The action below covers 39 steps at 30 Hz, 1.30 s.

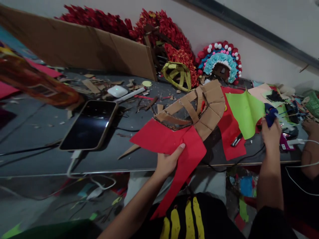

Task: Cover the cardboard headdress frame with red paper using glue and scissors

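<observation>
My left hand (170, 159) pinches a sheet of red paper (190, 146), thumb on top and fingers underneath. The paper lies against a curved brown cardboard frame (211, 111) with crossed strips, and a long red tail hangs over the table edge. At the right, my right hand (271, 134) is closed around a dark blue glue gun (270, 114), partly hidden by the fingers. A lime green sheet (246, 111) lies just left of that hand, over a red sheet (230, 142). On the red sheet rests a small black and silver tool (236, 140).
A phone (89, 124) with a charging cable lies at left, near a white earbud case (117, 91) and cardboard scraps. Behind stand a cardboard panel (99, 49), red frilled pieces (171, 33) and a flowered headdress (220, 61). Another person's arm (310, 149) rests at far right.
</observation>
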Tool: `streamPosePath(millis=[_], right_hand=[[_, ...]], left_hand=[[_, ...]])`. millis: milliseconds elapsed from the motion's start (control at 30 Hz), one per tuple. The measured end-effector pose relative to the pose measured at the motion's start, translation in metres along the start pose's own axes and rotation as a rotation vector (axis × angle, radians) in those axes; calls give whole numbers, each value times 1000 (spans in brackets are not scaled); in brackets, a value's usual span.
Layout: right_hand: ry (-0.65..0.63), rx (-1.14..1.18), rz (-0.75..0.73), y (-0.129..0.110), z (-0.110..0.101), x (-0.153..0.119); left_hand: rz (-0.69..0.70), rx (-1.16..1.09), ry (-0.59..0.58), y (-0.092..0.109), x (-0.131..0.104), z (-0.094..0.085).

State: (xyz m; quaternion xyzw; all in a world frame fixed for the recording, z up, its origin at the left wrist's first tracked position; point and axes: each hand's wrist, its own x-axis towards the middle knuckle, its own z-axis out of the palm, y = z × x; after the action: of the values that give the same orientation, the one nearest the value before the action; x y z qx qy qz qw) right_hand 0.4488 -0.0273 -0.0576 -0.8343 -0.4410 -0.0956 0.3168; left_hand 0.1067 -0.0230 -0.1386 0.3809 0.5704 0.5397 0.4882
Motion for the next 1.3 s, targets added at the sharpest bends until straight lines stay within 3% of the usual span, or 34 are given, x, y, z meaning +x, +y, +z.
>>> streamPosePath(millis=[133, 233, 333, 433, 500, 567, 633, 767, 833, 900, 1000, 1167, 1300], right_hand=[[-95, 425, 156, 6, -2, 12], [-92, 650, 192, -5, -1, 3], [-156, 760, 195, -20, 3, -13], [-248, 819, 158, -29, 8, -26], [-280, 847, 145, -33, 11, -34], [-314, 860, 151, -37, 13, -42], [-344, 855, 149, -44, 15, -51], [-376, 873, 130, -60, 16, -70], [-408, 900, 128, -64, 18, -76], [-417, 917, 137, -66, 20, -79], [-381, 919, 183, -64, 22, -80], [-362, 891, 171, -59, 21, -80], [-358, 854, 145, -56, 22, -83]], left_hand=[[-26, -2, 5, -1, 1, 2], [-5, 38, -36, 4, 5, 6], [-40, 220, -230, 21, 12, -3], [-125, 601, -575, 49, 13, -30], [-102, 776, -650, 71, 7, -46], [-19, 755, -726, 91, 1, -48], [82, 713, -758, 107, 2, -30], [210, 451, -745, 113, 22, 45], [153, 280, -832, 107, 33, 80], [29, 93, -907, 100, 38, 104], [-92, -26, -907, 91, 36, 119], [-114, -57, -811, 86, 30, 124], [-141, -79, -847, 81, 25, 128]])
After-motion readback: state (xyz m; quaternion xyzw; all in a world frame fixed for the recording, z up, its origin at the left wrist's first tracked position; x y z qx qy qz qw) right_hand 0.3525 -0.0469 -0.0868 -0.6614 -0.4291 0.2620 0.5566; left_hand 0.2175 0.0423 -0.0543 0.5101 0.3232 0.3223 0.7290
